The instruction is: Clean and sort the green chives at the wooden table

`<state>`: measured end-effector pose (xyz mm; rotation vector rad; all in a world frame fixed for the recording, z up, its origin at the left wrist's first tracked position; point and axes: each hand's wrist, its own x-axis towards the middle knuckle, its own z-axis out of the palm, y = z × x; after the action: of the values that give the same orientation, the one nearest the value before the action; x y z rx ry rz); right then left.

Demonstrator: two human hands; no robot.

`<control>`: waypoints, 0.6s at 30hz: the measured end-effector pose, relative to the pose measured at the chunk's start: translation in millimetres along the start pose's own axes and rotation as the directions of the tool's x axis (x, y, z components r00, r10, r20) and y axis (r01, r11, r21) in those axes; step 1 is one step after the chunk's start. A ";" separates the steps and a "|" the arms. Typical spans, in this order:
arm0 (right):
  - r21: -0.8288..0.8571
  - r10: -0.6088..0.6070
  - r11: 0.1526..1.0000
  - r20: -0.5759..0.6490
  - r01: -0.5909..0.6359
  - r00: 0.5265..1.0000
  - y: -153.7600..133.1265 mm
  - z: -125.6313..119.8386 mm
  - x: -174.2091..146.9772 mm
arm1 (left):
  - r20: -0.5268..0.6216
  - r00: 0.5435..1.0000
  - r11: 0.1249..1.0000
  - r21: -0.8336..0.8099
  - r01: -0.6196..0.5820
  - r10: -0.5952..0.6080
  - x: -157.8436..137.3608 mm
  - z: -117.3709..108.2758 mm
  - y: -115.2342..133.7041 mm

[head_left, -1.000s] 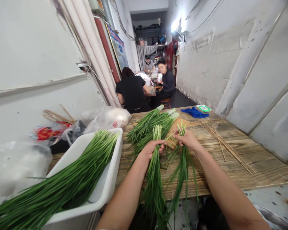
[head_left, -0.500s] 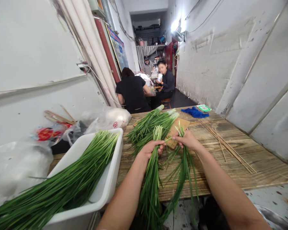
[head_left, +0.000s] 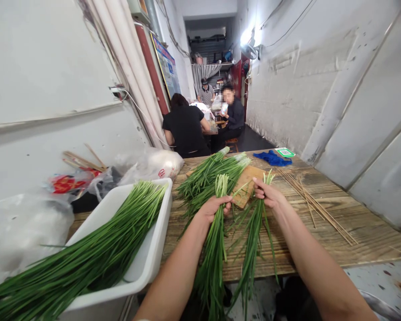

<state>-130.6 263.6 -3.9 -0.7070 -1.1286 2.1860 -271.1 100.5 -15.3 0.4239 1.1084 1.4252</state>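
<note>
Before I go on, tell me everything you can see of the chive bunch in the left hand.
The chive bunch is a tight sheaf of long, flat, fresh green leaves. The left hand grips it near its evenly cut pale-green upper ends, which point away. It lies along the wooden table, and its leaf tips hang over the near edge, out of frame.

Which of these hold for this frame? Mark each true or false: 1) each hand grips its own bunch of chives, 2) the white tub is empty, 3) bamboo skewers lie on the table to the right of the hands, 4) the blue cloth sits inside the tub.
1) True: the left hand holds a thick chive bunch, the right hand a thinner bunch.
2) False: the white tub holds long chives.
3) True: bamboo skewers lie on the wooden table.
4) False: the blue cloth lies at the table's far end.
</note>
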 end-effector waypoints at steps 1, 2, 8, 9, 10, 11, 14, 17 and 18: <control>-0.003 0.012 1.000 -0.012 -0.012 1.000 -0.3 0.0 -0.3 | -0.019 1.000 1.000 0.005 -0.007 0.007 -0.2 0.8 0.3; -0.015 0.023 1.000 -0.009 -0.023 1.000 -0.1 0.9 -1.5 | -0.037 0.999 1.000 0.011 -0.012 0.012 -0.2 1.3 0.4; -0.196 0.029 0.981 0.140 -0.001 0.990 11.4 17.5 -14.0 | -0.049 0.999 1.000 0.027 0.007 -0.005 2.6 -0.3 -1.4; -0.203 0.012 0.979 0.138 0.017 0.990 14.0 20.0 -15.1 | -0.044 0.999 1.000 0.027 0.011 -0.010 3.3 -1.0 -1.9; -0.202 -0.007 0.979 0.129 0.033 0.992 16.2 22.0 -15.9 | -0.040 0.999 1.000 0.026 0.016 -0.015 4.0 -1.7 -2.4; -0.196 -0.024 0.979 0.119 0.047 0.993 17.9 23.6 -16.4 | -0.032 0.999 0.999 0.024 0.024 -0.023 4.6 -2.4 -2.7; -0.183 -0.053 0.980 0.123 0.075 0.991 18.9 26.0 -17.5 | 0.029 0.997 0.998 -0.018 0.067 -0.066 4.9 -3.8 -2.3; -0.197 -0.061 0.976 0.163 0.093 0.985 15.4 27.3 -19.9 | 0.130 0.985 0.988 -0.096 0.124 -0.111 2.8 -3.8 0.2; -0.201 -0.061 0.975 0.178 0.097 0.982 13.8 27.7 -21.0 | 0.155 0.981 0.983 -0.120 0.138 -0.119 1.8 -3.4 1.2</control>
<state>-138.1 227.5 2.3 -0.5578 -1.4666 2.1117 -274.9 101.1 -16.6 0.3523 0.9020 1.3214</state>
